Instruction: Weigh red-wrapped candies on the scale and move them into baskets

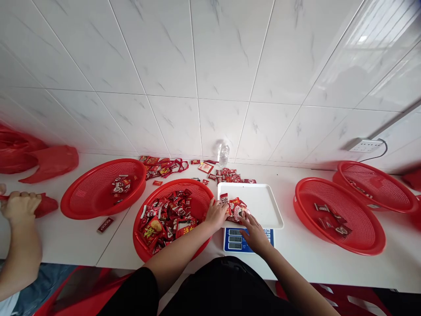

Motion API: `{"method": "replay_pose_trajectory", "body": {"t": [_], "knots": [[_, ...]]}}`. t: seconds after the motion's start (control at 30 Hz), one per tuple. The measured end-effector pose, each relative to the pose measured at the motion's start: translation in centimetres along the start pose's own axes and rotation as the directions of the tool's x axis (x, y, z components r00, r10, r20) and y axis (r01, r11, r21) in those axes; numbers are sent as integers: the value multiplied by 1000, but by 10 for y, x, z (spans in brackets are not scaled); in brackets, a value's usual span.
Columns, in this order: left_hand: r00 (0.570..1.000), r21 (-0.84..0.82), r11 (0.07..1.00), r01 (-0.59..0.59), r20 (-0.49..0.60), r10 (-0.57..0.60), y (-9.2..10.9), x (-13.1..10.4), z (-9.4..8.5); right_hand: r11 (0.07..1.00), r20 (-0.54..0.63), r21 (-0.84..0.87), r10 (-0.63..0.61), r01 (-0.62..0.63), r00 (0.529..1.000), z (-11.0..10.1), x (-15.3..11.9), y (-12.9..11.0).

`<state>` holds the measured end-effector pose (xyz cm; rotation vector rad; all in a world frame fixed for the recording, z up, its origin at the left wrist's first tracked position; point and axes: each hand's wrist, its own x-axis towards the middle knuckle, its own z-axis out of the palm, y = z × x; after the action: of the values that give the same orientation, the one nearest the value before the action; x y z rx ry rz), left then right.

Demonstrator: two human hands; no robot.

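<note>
two hands meet over red snack packets (pixel 237 210) on a scale's white tray (pixel 265 202).

the packets lie in a small heap at the tray's near left corner, the blue scale base (pixel 235 247) showing below, close to the near edge of the table (pixel 286 254). the left hand (pixel 216 215) reaches over the tray's left edge, its fingers bent onto the heap; the right hand (pixel 255 233) comes over the near edge, fingers loosely spread and thumb apart, fingertips at the packets. whether either grips one cannot be told. a red basket (pixel 201 202) of packets stands just beside the tray's left edge; a clear bottle (pixel 224 153) stands by the table's far edge.
</note>
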<state>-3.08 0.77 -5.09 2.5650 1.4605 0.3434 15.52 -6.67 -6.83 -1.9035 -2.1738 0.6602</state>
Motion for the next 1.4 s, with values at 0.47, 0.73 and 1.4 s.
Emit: {"method": "replay_pose_trajectory", "body": {"t": [0.47,0.73,1.4], "knots": [[1000,-58,998,-20,-3,20,-8,-10,1,997,-38,71,7,-5,999,1,-11,-1],[999,-176,984,5,-43,-13,0,-24,-13,1000,-28,7,7,-6,1000,-4,-9,0],[865,-343,833,434,-99,-491,40,-106,-22,916,267,-8,-383,400,884,-35,79,-13]]}}
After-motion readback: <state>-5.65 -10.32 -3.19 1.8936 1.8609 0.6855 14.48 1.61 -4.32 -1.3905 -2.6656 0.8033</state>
